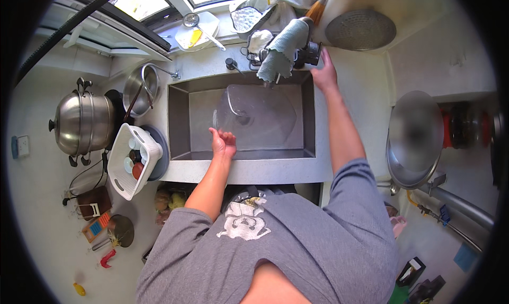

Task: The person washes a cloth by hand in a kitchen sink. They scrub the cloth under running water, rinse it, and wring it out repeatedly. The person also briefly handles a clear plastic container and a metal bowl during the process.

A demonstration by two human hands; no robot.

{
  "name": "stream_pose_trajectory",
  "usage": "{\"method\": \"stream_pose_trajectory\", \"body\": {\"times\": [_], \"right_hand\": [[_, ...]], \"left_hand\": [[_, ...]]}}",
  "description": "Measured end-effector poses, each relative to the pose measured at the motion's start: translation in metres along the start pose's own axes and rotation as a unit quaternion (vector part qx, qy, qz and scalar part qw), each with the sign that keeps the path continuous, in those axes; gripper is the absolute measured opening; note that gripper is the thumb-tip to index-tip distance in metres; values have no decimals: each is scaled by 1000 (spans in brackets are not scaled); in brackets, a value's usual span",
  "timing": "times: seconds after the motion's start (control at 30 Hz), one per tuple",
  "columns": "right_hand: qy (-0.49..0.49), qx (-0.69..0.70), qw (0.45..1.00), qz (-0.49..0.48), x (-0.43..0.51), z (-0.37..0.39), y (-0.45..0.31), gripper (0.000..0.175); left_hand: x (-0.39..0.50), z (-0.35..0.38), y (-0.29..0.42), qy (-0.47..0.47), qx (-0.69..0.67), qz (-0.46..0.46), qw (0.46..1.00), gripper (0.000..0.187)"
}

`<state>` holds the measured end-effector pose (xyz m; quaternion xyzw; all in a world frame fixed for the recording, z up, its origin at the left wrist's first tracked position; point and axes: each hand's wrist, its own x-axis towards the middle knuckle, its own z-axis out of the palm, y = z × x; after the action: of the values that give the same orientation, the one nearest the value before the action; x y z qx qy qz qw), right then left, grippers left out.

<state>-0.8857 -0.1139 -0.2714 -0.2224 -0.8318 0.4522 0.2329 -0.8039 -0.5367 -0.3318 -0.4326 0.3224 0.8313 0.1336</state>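
Observation:
My left hand (224,143) is over the near left part of the metal sink (242,156), palm up with the fingers curled. It is at the near left edge of a clear, see-through container or lid (262,113) in the basin; whether it grips that edge is unclear. My right hand (325,73) is at the sink's far right corner, beside a black cylindrical object (313,53). Its fingers reach along that object's right side, and their contact cannot be made out. A grey-green cloth (283,49) hangs beside the black object, over a wire caddy (254,57) behind the sink.
Left of the sink are a white plastic basket (115,168) with cups, a steel bowl (133,93) and a lidded steel steamer pot (85,123). A white tray (212,23) with a strainer lies by the window. A large pan or wok (415,145) is at the right.

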Motion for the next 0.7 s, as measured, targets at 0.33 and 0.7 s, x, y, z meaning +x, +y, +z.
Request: {"method": "stream_pose_trajectory", "body": {"times": [0.33,0.7], "right_hand": [[-160,-24,979,-127,-119,162,-109,71],[-102,122,975,155,-50,271,-110,41]], "left_hand": [[71,-18,23,33,50,23,998,59],[140,-33,55,44,22,-83,995,49]]}}
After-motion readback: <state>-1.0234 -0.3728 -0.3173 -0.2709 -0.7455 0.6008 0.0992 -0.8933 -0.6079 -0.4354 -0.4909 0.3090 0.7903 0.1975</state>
